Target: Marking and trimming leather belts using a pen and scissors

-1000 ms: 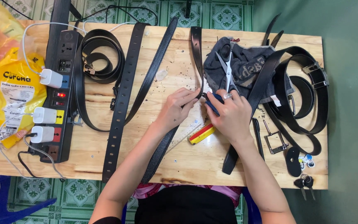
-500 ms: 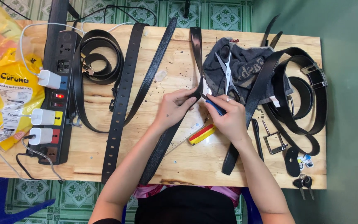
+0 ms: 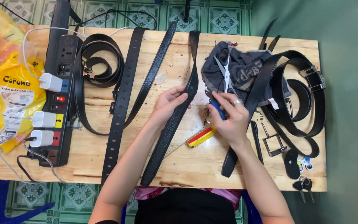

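Observation:
My left hand [image 3: 168, 103] grips a long black textured belt [image 3: 168, 137] that runs from the table's far edge down to its near edge. My right hand [image 3: 230, 118], with a ring on one finger, is closed around a small blue-handled tool [image 3: 217, 109] held just right of that belt. A pair of scissors [image 3: 225, 74] lies on a dark cloth [image 3: 245, 68] just beyond my right hand. A red and yellow flat tool [image 3: 201, 136] rests on the wood below my hands.
Several black belts [image 3: 121, 103] lie across the wooden table [image 3: 187, 161], with coiled ones [image 3: 295, 103] at right. A black power strip [image 3: 59, 95] with white chargers sits left beside yellow bags [image 3: 5, 99]. A metal buckle [image 3: 273, 144] and keys [image 3: 303, 184] lie near the right corner.
My hands have drawn slightly apart. The left hand shifted a little left along the belt, and the right hand with the blue tool pulled away from it.

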